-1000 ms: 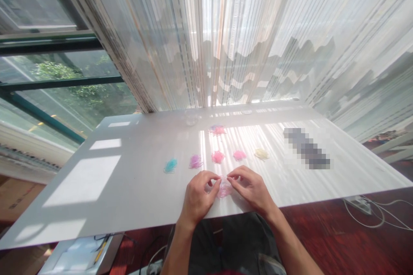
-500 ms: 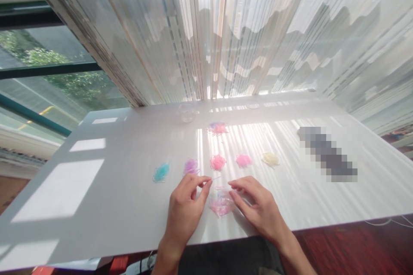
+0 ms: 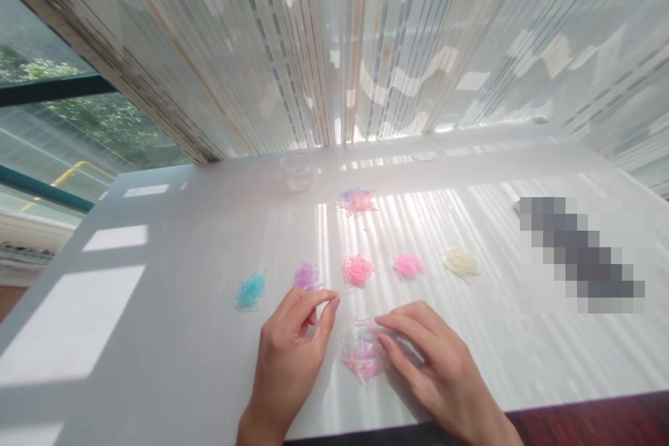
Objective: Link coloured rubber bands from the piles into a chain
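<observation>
The left hand [image 3: 297,334] pinches thumb to forefinger; the right hand [image 3: 436,362] curves palm-down, thumb and fingers parted.

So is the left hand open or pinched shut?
Pinched shut: the left hand has its thumb and finger together, with a thin strand poking out.

Striped curtain [image 3: 251,35] — green-framed window [image 3: 57,88] — leafy trees [image 3: 104,127] outside

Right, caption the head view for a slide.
Left hand pinching a thin strand, right hand at a multicoloured pile, five single-coloured piles in a row beyond.
</observation>
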### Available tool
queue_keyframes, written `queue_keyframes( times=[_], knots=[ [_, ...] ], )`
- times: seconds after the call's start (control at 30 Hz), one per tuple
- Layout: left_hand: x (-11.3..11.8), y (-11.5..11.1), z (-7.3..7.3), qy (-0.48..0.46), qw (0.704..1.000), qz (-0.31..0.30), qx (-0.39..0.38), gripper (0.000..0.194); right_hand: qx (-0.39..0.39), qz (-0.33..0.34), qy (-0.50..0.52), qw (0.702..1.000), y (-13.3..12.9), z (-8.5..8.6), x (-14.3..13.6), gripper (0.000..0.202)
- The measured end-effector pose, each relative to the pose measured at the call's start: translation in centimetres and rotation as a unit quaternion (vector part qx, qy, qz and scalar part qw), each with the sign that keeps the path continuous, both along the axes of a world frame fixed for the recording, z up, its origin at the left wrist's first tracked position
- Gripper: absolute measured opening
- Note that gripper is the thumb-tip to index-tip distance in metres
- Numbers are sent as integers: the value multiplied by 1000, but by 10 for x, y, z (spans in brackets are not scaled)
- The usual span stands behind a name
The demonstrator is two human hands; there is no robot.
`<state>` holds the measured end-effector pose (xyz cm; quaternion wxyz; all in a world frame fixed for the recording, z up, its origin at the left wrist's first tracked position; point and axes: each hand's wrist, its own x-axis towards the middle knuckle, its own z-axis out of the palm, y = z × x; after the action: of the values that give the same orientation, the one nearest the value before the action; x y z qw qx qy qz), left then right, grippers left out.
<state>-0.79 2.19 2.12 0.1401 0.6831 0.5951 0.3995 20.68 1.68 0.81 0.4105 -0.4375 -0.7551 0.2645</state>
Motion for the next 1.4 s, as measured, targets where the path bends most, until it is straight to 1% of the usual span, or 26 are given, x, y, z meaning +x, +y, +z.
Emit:
queue_keyframes(
  times=[0.17,0.27,0.4,0.53,0.63,0.9,1.1,1.23,1.4],
  knots=[
    [6,-9,-1,-5,1000,21,-12,15,11,1,-11,1000,1,1,0,22],
    [4,-17,-4,2,999,30,-27,18,15,0,-11,1000,1,0,0,20],
    [-13,-23,-6,24,997,73,-32,20,17,0,-8,1000,1,-1,0,22],
    [-38,-24,-2,53,990,126,-22,22,22,1,-3,1000,2,-2,0,19],
    [-51,-25,1,68,986,153,-17,24,22,1,-9,1000,3,-3,0,16],
    [-67,-39,-2,75,977,198,-25,30,30,4,-23,999,2,-5,2,12],
    [-75,-45,10,73,960,263,-62,32,19,8,-18,1000,1,-8,2,12],
    [-77,-46,13,66,961,260,-71,33,17,1,-11,1000,2,-9,2,11],
    [-74,-45,11,67,971,229,-34,31,21,-3,-8,1000,2,-8,2,10]
  ],
)
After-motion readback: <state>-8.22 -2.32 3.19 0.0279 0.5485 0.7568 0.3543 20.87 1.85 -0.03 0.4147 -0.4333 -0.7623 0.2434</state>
